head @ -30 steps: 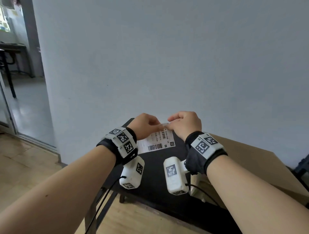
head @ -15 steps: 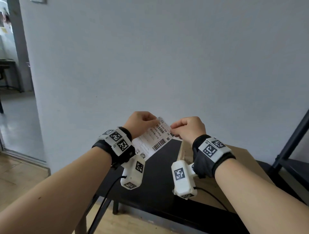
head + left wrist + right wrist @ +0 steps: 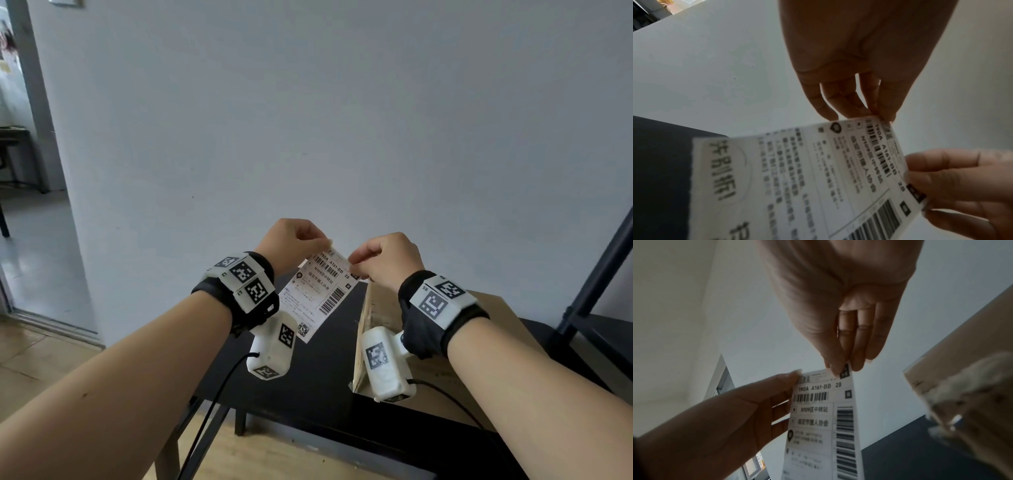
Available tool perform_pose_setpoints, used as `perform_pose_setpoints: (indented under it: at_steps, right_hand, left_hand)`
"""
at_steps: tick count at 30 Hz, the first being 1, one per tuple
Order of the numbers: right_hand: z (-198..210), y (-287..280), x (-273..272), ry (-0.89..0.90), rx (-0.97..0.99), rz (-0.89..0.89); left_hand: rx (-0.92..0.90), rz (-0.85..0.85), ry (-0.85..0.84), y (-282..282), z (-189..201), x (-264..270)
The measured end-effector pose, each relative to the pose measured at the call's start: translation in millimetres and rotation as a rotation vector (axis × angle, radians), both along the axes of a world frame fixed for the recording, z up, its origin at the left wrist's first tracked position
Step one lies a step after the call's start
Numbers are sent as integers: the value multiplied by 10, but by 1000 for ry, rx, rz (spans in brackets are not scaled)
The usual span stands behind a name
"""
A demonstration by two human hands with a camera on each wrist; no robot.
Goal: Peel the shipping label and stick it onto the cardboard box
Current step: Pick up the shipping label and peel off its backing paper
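Observation:
A white shipping label (image 3: 317,293) printed with barcodes hangs in the air above the black table (image 3: 308,377), tilted down to the left. My left hand (image 3: 301,245) pinches its top left corner (image 3: 885,121) between thumb and fingers. My right hand (image 3: 380,260) pinches the top right corner (image 3: 844,372) between thumb and forefinger. The label (image 3: 797,178) shows its printed face in both wrist views; in the right wrist view the label (image 3: 818,418) hangs straight down. The brown cardboard box (image 3: 383,308) lies on the table under my right wrist, its near corner frayed (image 3: 962,394).
A pale grey wall (image 3: 342,120) rises right behind the table. A dark metal stand (image 3: 596,267) leans at the far right. An open doorway (image 3: 20,171) and wooden floor (image 3: 41,359) lie to the left. Cables (image 3: 212,411) trail from the wrist cameras.
Both hands have lifted the label off the table into the air and tilted it up. The right hand's pinch now sits at the top right corner.

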State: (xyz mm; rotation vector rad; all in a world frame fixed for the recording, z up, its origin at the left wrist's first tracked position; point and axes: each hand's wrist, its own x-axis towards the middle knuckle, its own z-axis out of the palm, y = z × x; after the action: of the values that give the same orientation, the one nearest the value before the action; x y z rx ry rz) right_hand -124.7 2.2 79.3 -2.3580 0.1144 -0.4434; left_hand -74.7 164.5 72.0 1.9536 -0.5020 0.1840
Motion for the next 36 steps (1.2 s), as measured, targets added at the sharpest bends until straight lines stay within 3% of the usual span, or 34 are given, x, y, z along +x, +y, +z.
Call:
perform_pose_setpoints:
  at_steps: [5,12,17,23,36]
  right_hand:
    - [-3,-28,37,-28,-2,-1]
    - [-64,-54,111,-54,51,-15]
    - [-66,-21,114,-179,43,-85]
    - [-91,187,128,-56,18,75]
    - [-117,224,144,-37,179,55]
  left_hand:
    - [85,17,12,27,-45,45]
    - [9,33,86,55,-97,97]
    - [-97,10,146,58,-123,113]
    - [-101,-57,166,9,-107,54]
    - [-108,-128,148,28,-114,7]
